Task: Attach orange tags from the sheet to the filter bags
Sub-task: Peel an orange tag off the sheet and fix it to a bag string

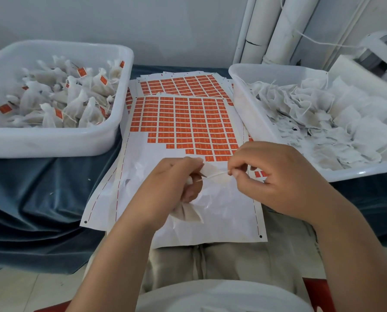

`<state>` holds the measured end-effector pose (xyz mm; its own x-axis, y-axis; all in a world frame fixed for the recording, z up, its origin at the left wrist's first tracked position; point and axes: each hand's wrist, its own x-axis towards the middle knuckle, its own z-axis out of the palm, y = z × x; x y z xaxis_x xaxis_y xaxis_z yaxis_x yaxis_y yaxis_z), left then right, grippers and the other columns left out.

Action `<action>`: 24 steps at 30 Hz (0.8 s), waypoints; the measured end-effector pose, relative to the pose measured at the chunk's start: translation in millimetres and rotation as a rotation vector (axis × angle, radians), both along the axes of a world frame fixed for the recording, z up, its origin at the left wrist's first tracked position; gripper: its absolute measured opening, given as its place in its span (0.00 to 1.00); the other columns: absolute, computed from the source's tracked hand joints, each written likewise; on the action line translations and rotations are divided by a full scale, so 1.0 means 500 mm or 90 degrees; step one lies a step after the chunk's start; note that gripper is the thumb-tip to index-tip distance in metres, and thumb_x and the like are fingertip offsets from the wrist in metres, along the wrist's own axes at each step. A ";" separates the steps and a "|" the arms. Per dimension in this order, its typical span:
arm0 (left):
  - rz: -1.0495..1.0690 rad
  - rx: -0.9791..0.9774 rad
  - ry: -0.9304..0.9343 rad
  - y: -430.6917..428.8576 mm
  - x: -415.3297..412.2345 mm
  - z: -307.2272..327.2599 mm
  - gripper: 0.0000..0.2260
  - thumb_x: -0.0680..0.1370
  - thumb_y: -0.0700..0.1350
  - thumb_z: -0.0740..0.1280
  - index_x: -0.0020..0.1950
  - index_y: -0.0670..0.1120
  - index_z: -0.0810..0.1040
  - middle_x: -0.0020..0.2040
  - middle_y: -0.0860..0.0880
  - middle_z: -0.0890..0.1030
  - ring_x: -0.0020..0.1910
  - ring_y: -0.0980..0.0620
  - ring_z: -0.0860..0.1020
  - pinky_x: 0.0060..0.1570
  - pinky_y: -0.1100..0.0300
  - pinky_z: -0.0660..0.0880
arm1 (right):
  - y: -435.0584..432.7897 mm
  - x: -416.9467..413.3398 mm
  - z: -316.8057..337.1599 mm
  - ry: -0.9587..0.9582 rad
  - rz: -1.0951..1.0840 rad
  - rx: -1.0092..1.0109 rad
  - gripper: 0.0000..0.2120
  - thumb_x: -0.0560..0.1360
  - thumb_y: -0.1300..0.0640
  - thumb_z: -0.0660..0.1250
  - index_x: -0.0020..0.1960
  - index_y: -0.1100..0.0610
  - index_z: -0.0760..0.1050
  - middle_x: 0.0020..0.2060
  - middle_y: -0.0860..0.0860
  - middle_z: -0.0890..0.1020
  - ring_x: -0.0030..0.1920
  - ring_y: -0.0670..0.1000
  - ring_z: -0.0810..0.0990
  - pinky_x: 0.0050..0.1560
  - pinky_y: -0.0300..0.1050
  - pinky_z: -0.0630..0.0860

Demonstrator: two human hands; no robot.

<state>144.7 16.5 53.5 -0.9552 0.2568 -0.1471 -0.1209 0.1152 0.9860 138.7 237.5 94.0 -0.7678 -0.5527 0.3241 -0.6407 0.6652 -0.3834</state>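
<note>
A white sheet [143, 149] with rows of orange tags [188, 122] lies in front of me, its near part bare of tags. Over that bare part my left hand [167, 188] grips a white filter bag [188, 212], whose body hangs below my fingers. A thin white string [215, 174] runs from the bag to my right hand [275, 176], which pinches its end between thumb and fingertips. The string is stretched taut between both hands.
A white bin [53, 140] at the left holds filter bags with orange tags attached. A white bin [239, 91] at the right holds untagged bags with loose strings. More tag sheets [179, 83] lie behind. Dark blue cloth [42, 199] covers the table. White pipes [269, 30] stand behind.
</note>
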 end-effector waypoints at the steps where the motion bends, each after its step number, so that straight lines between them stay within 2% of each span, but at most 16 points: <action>1: -0.002 0.035 -0.027 -0.001 -0.002 -0.001 0.21 0.78 0.55 0.59 0.26 0.51 0.68 0.26 0.49 0.67 0.28 0.52 0.65 0.39 0.56 0.68 | -0.001 0.001 0.000 0.020 0.001 -0.004 0.05 0.77 0.56 0.65 0.45 0.50 0.79 0.40 0.38 0.79 0.44 0.42 0.79 0.45 0.30 0.70; 5: -0.051 0.190 -0.129 -0.006 -0.010 -0.008 0.16 0.75 0.52 0.64 0.29 0.48 0.75 0.26 0.49 0.68 0.27 0.53 0.64 0.33 0.61 0.70 | -0.006 0.002 -0.001 0.102 0.008 -0.015 0.07 0.78 0.58 0.64 0.45 0.54 0.80 0.41 0.42 0.81 0.43 0.44 0.79 0.45 0.37 0.74; 9: -0.118 0.263 -0.178 -0.012 -0.013 -0.013 0.12 0.70 0.53 0.70 0.30 0.49 0.77 0.26 0.51 0.71 0.26 0.55 0.64 0.32 0.63 0.70 | -0.006 0.002 -0.003 0.134 0.015 -0.013 0.06 0.78 0.59 0.65 0.45 0.56 0.80 0.41 0.42 0.80 0.42 0.45 0.79 0.44 0.43 0.77; 12: -0.131 0.253 -0.179 -0.014 -0.015 -0.012 0.12 0.70 0.56 0.74 0.31 0.50 0.82 0.26 0.52 0.73 0.26 0.56 0.65 0.32 0.64 0.68 | -0.006 0.002 -0.004 0.133 0.011 -0.001 0.06 0.78 0.58 0.65 0.46 0.55 0.81 0.42 0.42 0.80 0.42 0.45 0.79 0.45 0.41 0.77; 15: -0.132 0.238 -0.160 -0.016 -0.013 -0.012 0.12 0.70 0.56 0.75 0.32 0.50 0.84 0.27 0.52 0.75 0.25 0.57 0.66 0.32 0.65 0.67 | -0.007 0.001 -0.006 0.132 0.007 0.004 0.06 0.78 0.59 0.65 0.46 0.55 0.81 0.41 0.42 0.80 0.42 0.43 0.78 0.45 0.35 0.73; 18: -0.121 0.238 -0.136 -0.015 -0.012 -0.014 0.10 0.69 0.55 0.76 0.36 0.50 0.86 0.31 0.51 0.78 0.25 0.58 0.68 0.31 0.65 0.68 | -0.007 0.000 -0.008 0.138 0.001 0.009 0.05 0.77 0.61 0.67 0.46 0.56 0.81 0.41 0.43 0.80 0.41 0.44 0.77 0.43 0.32 0.70; 22: -0.059 0.193 -0.099 -0.010 -0.013 -0.019 0.13 0.66 0.55 0.79 0.41 0.46 0.87 0.33 0.52 0.77 0.27 0.57 0.68 0.30 0.66 0.68 | -0.011 0.002 -0.011 0.131 0.009 0.001 0.07 0.78 0.59 0.64 0.46 0.55 0.81 0.41 0.43 0.80 0.41 0.44 0.76 0.44 0.32 0.69; 24: -0.042 0.168 -0.081 -0.009 -0.014 -0.020 0.14 0.66 0.56 0.79 0.41 0.46 0.87 0.32 0.52 0.76 0.27 0.56 0.68 0.30 0.66 0.68 | -0.014 0.001 -0.013 0.126 0.015 -0.003 0.08 0.79 0.58 0.64 0.46 0.56 0.81 0.40 0.43 0.80 0.40 0.45 0.77 0.43 0.36 0.72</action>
<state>137.7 12.2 43.3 -0.9131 0.3635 -0.1846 -0.2465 -0.1318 0.9601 139.3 230.7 87.4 -0.6753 -0.5686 0.4698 -0.7197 0.6474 -0.2509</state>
